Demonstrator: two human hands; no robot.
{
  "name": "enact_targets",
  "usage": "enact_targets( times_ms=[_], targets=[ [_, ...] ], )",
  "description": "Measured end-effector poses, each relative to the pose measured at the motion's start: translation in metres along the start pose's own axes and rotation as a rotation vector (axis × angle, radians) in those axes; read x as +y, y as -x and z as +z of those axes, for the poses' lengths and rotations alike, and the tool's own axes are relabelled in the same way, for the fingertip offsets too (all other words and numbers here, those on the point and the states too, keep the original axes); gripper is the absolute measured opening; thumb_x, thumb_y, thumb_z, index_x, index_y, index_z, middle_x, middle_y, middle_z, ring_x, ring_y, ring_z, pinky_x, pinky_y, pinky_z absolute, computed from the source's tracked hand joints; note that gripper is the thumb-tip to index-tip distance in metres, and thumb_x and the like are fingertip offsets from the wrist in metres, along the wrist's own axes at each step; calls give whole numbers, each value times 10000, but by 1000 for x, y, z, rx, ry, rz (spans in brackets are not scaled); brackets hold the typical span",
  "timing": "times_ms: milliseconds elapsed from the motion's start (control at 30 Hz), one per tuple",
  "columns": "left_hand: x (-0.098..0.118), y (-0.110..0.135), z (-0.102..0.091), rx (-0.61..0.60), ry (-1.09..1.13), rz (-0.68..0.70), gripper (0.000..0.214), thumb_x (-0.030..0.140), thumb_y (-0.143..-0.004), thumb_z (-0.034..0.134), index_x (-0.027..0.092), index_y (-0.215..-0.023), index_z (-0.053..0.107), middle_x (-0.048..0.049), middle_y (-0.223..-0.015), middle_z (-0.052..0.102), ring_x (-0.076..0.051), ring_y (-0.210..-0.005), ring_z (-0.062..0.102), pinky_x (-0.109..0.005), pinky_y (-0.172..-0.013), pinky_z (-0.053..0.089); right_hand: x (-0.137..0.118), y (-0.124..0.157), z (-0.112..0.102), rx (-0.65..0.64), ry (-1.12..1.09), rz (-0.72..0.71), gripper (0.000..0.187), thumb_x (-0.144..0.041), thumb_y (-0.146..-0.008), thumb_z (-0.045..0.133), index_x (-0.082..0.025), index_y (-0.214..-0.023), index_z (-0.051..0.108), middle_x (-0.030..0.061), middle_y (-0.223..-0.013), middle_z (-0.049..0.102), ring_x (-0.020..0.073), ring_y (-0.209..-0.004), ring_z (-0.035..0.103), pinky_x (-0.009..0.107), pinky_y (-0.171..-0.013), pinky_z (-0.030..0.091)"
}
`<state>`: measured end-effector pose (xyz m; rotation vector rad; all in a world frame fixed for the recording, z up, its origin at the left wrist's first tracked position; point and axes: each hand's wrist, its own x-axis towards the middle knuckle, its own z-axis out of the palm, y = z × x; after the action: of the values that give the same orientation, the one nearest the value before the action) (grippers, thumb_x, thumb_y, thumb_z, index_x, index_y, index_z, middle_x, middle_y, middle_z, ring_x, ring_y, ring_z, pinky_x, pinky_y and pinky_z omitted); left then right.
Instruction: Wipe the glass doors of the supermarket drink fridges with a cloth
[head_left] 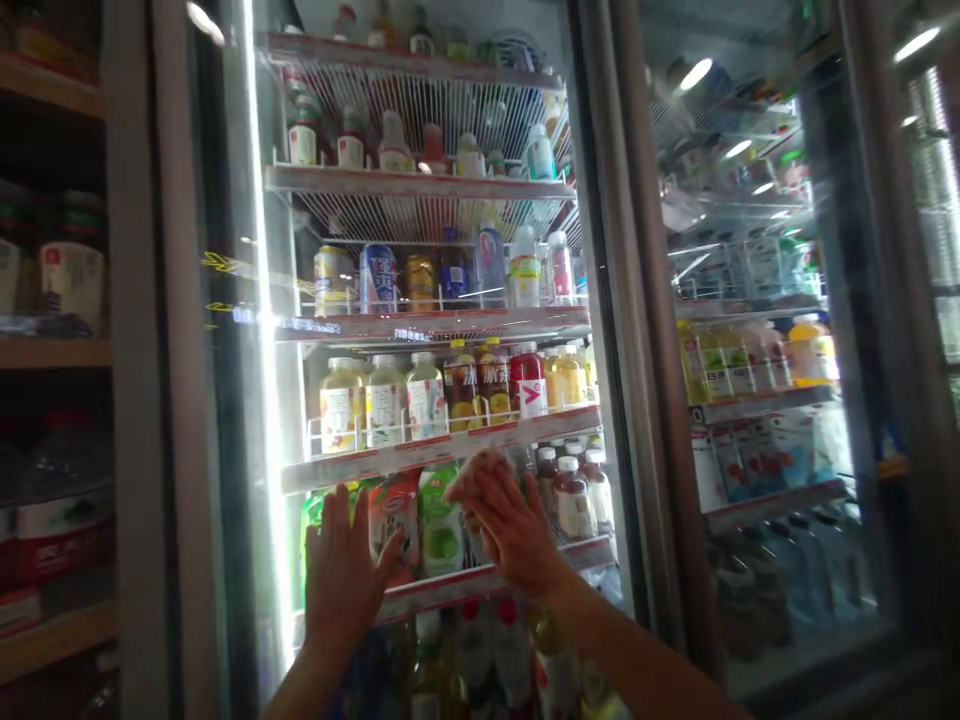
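Observation:
In front of me is the glass door (442, 225) of a lit drinks cooler, with shelves of bottles and cans behind it. My left hand (341, 570) is open against the lower part of the glass, thumb and fingers spread, holding nothing. To its right, my right hand (514, 525) presses a crumpled pale cloth (478, 468) to the pane; its fingers lie over the cloth and hide part of it. Behind the hands stand a green-labelled bottle (441, 525) and a red-labelled bottle (394, 520).
A metal door frame (637, 330) runs up the right side, and another cooler door (750, 400) with drinks stands beyond it. On the left, a dark frame post (135, 350) separates the cooler from wooden shelves (56, 352) holding bottles. Light reflections streak the glass.

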<state>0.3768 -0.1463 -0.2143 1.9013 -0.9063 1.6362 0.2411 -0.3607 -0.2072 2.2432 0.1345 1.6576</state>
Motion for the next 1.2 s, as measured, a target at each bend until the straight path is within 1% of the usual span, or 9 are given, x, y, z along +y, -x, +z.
enact_targets(
  times_ms=[133,200,367,433,533,600,800,1000,1200],
  targets=[
    [-1,0,1,-17,7,-10,668,426,-898,359,220,-1439,25,-129,-1518,64,-318,-1386,91,-571,-1074,172,52,-4,-17,228,131,435,512,-206,-888,362,-207,-1399,322,114,-1482,250,311,-1367,185,560,-1023,245],
    [0,0,1,-22,1,-21,670,421,-900,357,224,-1437,9,-134,-1518,53,-322,-1386,87,-577,-1071,169,53,-8,-20,262,150,535,529,-217,-888,361,-181,-1412,297,133,-1498,191,341,-1372,146,579,-1007,260],
    [-1,2,-4,-14,-7,0,655,423,-901,354,245,-1438,25,-119,-1518,83,-306,-1386,108,-556,-1068,211,-3,10,-10,-74,-27,-10,531,-216,-843,434,-279,-1367,375,15,-1469,304,255,-1379,170,517,-1094,171],
    [-1,5,-5,-22,-7,11,643,396,-902,364,261,-1437,35,-102,-1521,82,-300,-1387,108,-552,-1070,214,2,36,-10,-47,1,60,552,-193,-847,424,-279,-1385,340,29,-1468,306,257,-1373,196,526,-1091,172],
    [2,10,-4,-32,4,-10,645,345,-900,381,279,-1434,26,-82,-1525,50,-303,-1389,80,-563,-1075,196,26,75,-12,129,150,433,603,-180,-878,373,-254,-1444,177,93,-1504,186,310,-1368,190,580,-1025,260],
    [5,12,-2,-32,12,-42,649,337,-898,386,284,-1432,23,-77,-1526,36,-309,-1389,64,-574,-1075,184,22,87,-9,172,191,536,628,-200,-887,363,-227,-1457,99,120,-1515,108,336,-1368,173,597,-990,298],
    [13,30,-4,-57,48,-53,657,373,-886,408,276,-1436,63,-77,-1523,86,-295,-1390,86,-544,-1087,185,-26,93,1,-104,22,62,596,-180,-835,416,-313,-1403,292,-11,-1484,262,260,-1363,226,511,-1076,238],
    [22,56,0,-93,18,-36,681,359,-884,419,250,-1438,40,-97,-1522,73,-293,-1393,63,-551,-1091,154,13,125,-8,94,236,558,654,-189,-872,385,-224,-1457,96,117,-1515,103,364,-1354,201,599,-960,332],
    [26,71,-4,-122,23,-53,652,407,-886,387,251,-1439,80,-101,-1512,140,-299,-1386,115,-540,-1072,217,-38,130,5,-159,43,116,624,-177,-827,435,-322,-1411,268,1,-1486,256,266,-1358,239,481,-1085,208]
  ],
)
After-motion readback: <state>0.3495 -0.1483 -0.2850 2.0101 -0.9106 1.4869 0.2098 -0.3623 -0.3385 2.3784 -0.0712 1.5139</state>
